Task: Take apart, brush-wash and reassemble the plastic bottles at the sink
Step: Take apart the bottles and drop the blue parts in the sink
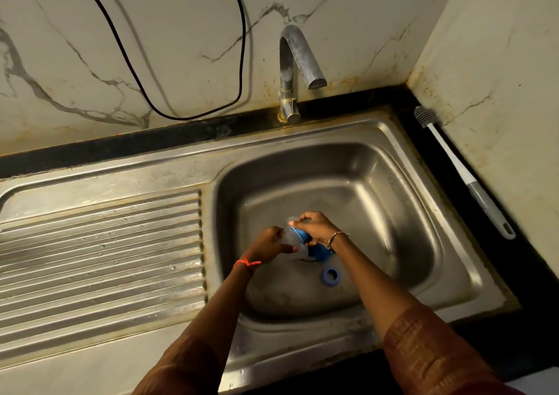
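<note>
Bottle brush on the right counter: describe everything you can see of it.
The bottle brush lies flat on the black counter strip between the sink rim and the right wall. It has a grey bristle head, a slim white shaft and a grey handle ending in a loop, and looks like plastic. The head points to the back corner, the handle toward the person. Only the counter plainly touches it.

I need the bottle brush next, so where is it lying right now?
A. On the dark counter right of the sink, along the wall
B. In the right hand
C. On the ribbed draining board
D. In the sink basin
A: the bottle brush lies on the dark counter strip right of the sink, against the wall, while the left hand and right hand hold the bottle.
</note>
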